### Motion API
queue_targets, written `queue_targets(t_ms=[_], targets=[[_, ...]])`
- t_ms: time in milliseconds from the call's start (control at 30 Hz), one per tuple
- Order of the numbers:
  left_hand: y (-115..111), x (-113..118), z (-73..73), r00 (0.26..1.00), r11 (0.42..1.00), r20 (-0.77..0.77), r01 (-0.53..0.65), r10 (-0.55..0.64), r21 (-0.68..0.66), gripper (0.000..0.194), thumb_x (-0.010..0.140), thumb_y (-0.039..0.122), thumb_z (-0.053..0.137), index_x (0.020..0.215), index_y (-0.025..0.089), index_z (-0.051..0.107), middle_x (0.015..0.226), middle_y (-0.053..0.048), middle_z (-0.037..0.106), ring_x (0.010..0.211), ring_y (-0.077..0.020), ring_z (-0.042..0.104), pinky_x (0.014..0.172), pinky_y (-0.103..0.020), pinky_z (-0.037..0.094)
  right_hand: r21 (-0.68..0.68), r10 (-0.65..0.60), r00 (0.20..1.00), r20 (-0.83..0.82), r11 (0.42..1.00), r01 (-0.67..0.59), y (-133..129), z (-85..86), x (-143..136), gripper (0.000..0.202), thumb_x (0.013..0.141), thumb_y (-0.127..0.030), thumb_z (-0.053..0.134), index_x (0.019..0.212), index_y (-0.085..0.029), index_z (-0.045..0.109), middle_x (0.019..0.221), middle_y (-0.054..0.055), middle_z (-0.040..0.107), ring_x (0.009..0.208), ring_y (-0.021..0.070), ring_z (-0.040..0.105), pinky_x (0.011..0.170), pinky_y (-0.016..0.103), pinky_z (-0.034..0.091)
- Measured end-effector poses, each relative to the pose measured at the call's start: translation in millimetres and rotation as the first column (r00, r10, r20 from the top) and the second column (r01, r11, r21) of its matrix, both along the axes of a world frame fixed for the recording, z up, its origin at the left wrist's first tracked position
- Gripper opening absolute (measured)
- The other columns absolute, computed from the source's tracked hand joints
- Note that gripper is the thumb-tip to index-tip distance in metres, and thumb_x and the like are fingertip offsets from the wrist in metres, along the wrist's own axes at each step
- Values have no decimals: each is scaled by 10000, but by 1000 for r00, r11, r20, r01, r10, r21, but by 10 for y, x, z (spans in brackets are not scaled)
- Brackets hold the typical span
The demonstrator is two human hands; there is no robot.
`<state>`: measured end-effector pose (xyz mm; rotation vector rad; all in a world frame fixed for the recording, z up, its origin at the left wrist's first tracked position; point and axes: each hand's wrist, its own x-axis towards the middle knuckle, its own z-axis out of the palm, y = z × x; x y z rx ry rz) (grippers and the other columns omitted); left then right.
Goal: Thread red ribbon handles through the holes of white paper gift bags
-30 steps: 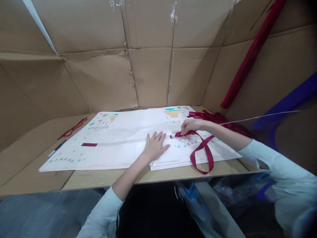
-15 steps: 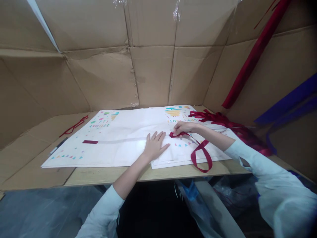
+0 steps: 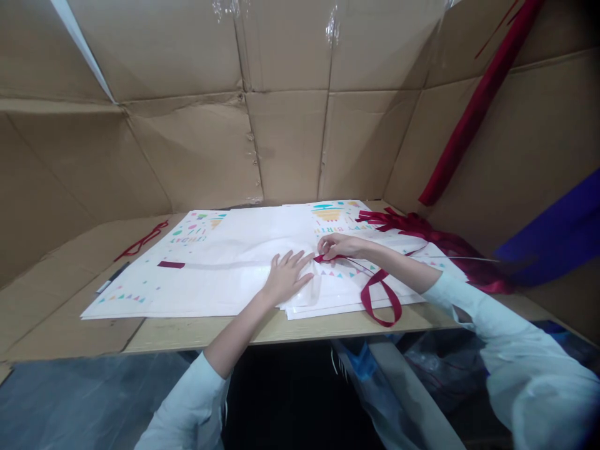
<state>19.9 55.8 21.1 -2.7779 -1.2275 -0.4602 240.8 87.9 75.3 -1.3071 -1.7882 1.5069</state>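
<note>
White printed sheets with party pictures and "HAPPY BIRTHDAY" lettering lie flat on the table. My left hand rests on them, palm down and fingers spread. To its right, my right hand pinches a dark red ribbon, whose loose end curls in a loop over the sheets' front edge. A thin rod or wire passes near the right forearm; whether the hand holds it too, I cannot tell. A short dark red strip shows at the sheet's left part.
A heap of cut red ribbons lies at the right. A long red ribbon bundle and blue ribbon hang along the right cardboard wall. Cardboard encloses the back. A thin red cord and a dark marker-like object lie at left.
My right hand has moved slightly left with the ribbon, closer to my left hand. The left hand has slid a little left and the sheet under it has wrinkled.
</note>
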Motion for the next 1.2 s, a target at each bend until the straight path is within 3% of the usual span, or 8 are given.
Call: queue_targets(t_ms=[100,233,333,533,733,967,1200], targets=[[12,-19,4,1000,1000,2,15,-15,-4,512,902,552,215,1385,387,256,1425,20,311,1302,-270,259,1017,-514,207,78,6,1000,-1,997,-6,26,-13,25,363,545,-161,674,822,-158,441,744,-30,525,563,113,558,547,246,457],[15,-28,7,1000,1000,-11,16,-16,-9,507,901,554,207,1381,399,259,1432,25,295,1308,-277,245,1019,-523,197,132,159,987,1,979,-158,68,-21,118,368,601,-206,694,848,-157,427,864,-2,528,636,103,569,599,243,464],[4,-17,13,1000,1000,-20,4,-4,-11,520,905,542,200,1400,382,219,1441,14,276,1311,-281,234,1020,-532,190,164,211,977,-31,965,-203,58,-46,154,338,625,-214,693,838,-147,439,868,12,545,684,109,577,629,240,464],[-5,13,2,1000,1000,-24,11,-11,3,522,914,523,161,1413,370,182,1457,14,236,1318,-282,214,1019,-543,187,158,118,981,-156,983,-93,-40,-95,142,396,603,-237,730,765,-155,378,768,-25,511,701,134,608,634,243,475],[-8,30,13,1000,1000,-13,-16,15,-25,587,915,517,169,1441,257,133,1457,-22,234,1326,-252,210,1045,-506,177,176,93,979,-182,983,-61,-56,-94,153,449,593,-265,742,753,-169,334,764,-27,491,704,153,618,590,246,483],[-18,35,18,1000,999,9,-15,15,-37,568,913,524,175,1421,272,211,1449,-9,256,1327,-243,212,1051,-500,175,192,72,985,-156,981,-42,-102,-79,213,428,589,-245,738,739,-161,346,815,-16,495,685,131,609,578,233,481],[-16,58,-31,1000,1000,-9,-27,27,0,564,911,524,199,1407,260,253,1441,-12,274,1325,-255,211,1050,-508,156,120,-16,984,-180,992,38,-120,-153,103,332,580,-176,690,723,-156,391,659,-27,508,723,187,630,577,240,486]])
